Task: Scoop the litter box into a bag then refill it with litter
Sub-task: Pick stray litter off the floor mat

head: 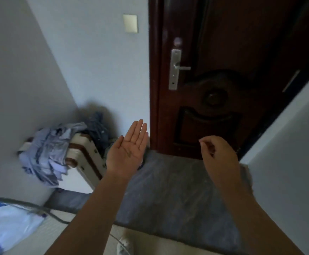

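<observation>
A: Right, item one: left hand point(126, 151). State?
B: Spread flat, palm up, fingers straight and together, raised in front of the body; holds nothing. One small dark speck on the palm, mark or grain, cannot tell

A: Item two: right hand point(218, 153).
B: Raised beside the left, well apart from it; fingers curled in, thumb tip near the forefinger. Nothing shows between them; whether it pinches something tiny or only hangs curled, cannot tell

A: Purpose of the pose?
B: Judged: both hands held up to the camera as a presenting gesture, not a grip on any tool

A: Item three: litter box.
B: Not in view. No scoop in view either. Task judged unstarted

A: Bag?
B: One white and blue plastic bag point(8, 223), lower left on the floor, blurred; waste bag or litter sack, cannot tell. Grey cable point(30, 207) runs just beside it

A: Remaining stock?
B: Dark wooden door point(223, 52), shut, metal handle point(183, 67) level; grey mat point(177, 190) on the floor against its foot, below both hands. Cream suitcase point(87, 159) in the corner left of the door, blue clothes point(47, 153) heaped on it, likely parked there out of the walkway. Light switch point(130, 23) on the wall above

A: Next requirement?
B: Judged: turn from the door, locate box and scoop, both hands free for them
</observation>
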`<state>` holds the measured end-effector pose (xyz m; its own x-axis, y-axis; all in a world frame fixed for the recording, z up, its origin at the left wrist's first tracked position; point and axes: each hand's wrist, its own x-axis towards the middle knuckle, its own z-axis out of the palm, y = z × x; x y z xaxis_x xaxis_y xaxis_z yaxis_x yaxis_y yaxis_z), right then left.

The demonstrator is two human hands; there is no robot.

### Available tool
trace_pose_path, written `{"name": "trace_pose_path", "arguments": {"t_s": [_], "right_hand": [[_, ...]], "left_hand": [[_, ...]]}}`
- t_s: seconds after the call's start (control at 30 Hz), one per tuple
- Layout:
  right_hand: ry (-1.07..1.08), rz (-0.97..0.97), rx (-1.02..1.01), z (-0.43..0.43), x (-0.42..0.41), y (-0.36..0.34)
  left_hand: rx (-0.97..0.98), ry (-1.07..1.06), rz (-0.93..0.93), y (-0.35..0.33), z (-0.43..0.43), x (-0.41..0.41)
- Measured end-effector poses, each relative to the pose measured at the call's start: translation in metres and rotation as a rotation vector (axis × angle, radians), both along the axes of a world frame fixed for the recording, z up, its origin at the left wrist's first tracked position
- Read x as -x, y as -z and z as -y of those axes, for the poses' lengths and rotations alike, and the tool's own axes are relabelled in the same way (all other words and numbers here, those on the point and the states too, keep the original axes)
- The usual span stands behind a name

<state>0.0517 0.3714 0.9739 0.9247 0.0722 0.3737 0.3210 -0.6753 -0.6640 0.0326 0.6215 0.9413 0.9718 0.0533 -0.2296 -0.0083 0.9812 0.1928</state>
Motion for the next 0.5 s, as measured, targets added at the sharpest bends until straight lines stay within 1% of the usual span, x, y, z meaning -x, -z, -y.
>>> {"name": "trace_pose_path", "arguments": {"t_s": [0.1,0.23,0.37,0.5], "right_hand": [[-0.086,0.014,0.039,-0.066,-0.042,0.001],[-0.176,0.02,0.112,-0.149,-0.098,0.007],[-0.228,0.016,0.188,-0.211,-0.149,0.018],[-0.266,0.021,0.207,-0.251,-0.202,0.02]], "left_hand": [[0.011,-0.111,0.058,-0.006,-0.068,-0.016],[0.029,-0.16,0.118,-0.001,-0.151,-0.05],[0.022,-0.18,0.121,0.003,-0.206,-0.099],[-0.01,-0.179,0.049,-0.001,-0.235,-0.159]]}}
